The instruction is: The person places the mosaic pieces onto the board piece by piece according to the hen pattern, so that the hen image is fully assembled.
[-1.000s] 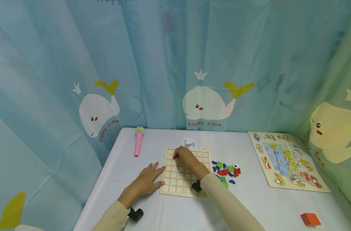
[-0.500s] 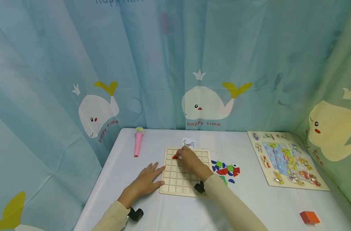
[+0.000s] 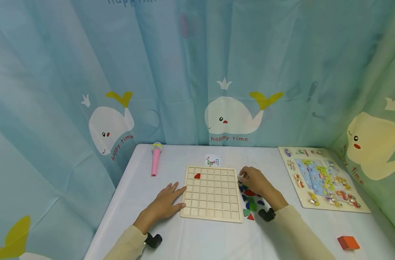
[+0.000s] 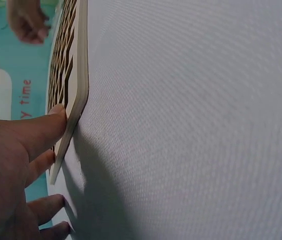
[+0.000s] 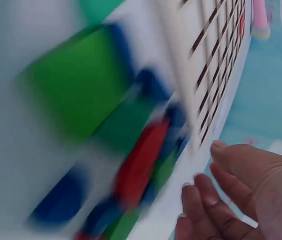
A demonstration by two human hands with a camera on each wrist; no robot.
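A wooden grid board (image 3: 213, 195) lies flat on the white table, one red quarter-circle piece (image 3: 197, 176) sitting in a cell near its upper left. My left hand (image 3: 166, 202) rests with spread fingers at the board's left edge; in the left wrist view the thumb (image 4: 43, 131) touches the rim. My right hand (image 3: 254, 180) hovers over the loose pieces just right of the board, fingers loosely bent with nothing visible between them. Below it lie a green square (image 5: 78, 85), a red piece (image 5: 140, 167) and a blue half-circle (image 5: 61, 200), blurred in the right wrist view.
A small pattern card (image 3: 212, 160) lies behind the board. To the left is a pink toy microphone (image 3: 155, 160). A picture puzzle board (image 3: 298, 196) lies at the right, and an orange block (image 3: 348, 243) sits near the front right. A curtain (image 3: 184, 72) hangs behind the table.
My right hand has let go of the red quarter-circle in the board's cell and moved right, to above the loose pieces. The left hand has stayed in place.
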